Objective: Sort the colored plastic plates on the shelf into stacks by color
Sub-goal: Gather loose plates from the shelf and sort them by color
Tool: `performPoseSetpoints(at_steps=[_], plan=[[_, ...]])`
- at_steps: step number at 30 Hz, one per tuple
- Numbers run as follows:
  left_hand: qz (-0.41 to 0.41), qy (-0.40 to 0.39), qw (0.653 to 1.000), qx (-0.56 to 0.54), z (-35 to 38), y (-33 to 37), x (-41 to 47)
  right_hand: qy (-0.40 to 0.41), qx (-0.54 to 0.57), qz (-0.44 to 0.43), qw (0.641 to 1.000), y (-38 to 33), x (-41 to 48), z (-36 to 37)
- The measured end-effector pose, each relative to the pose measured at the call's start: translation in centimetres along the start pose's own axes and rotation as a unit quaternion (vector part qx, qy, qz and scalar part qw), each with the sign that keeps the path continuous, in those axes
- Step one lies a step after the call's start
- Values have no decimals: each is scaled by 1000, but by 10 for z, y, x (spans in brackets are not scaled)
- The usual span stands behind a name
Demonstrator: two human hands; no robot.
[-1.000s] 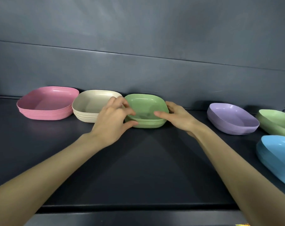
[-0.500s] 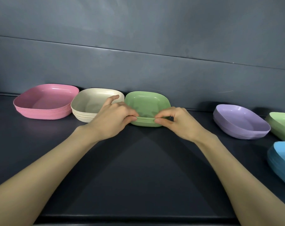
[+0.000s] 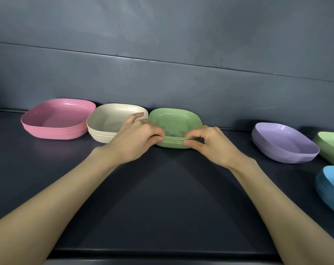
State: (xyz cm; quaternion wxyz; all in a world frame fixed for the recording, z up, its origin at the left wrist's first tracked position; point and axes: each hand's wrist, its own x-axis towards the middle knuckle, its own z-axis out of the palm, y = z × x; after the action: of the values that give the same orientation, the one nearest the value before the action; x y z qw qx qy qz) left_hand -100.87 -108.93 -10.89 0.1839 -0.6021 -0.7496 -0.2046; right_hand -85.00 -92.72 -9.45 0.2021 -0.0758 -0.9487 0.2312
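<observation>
A stack of green plates [image 3: 174,122] sits at the back middle of the dark shelf [image 3: 162,207]. My left hand [image 3: 137,139] pinches its near rim from the left, and my right hand [image 3: 210,143] pinches the same rim from the right. To the left stand a cream stack [image 3: 108,119] and a pink stack [image 3: 57,117], side by side against the back wall. A purple stack [image 3: 284,142] lies to the right. Farther right, a second green stack [image 3: 332,146] and a blue stack [image 3: 332,186] are cut off by the frame edge.
A dark panelled wall [image 3: 162,73] closes the back of the shelf. The shelf's front edge [image 3: 162,254] runs along the bottom of the view. Bare shelf surface lies between my forearms and between the green and purple stacks.
Both hands slid from the sides of the green stack to its near rim and closed on it. The view shifted slightly left, so the right-hand stacks sit nearer the frame edge.
</observation>
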Motion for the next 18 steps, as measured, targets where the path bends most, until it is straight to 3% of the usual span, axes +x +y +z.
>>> performPoseSetpoints(at_steps=[8,18], plan=[[69,31,995,61,2,0,-1,-1,24,1,1000,2,-1,-1],[83,57,992,72,2,1,-2,7,11,-14,1000,2,-2,-1]])
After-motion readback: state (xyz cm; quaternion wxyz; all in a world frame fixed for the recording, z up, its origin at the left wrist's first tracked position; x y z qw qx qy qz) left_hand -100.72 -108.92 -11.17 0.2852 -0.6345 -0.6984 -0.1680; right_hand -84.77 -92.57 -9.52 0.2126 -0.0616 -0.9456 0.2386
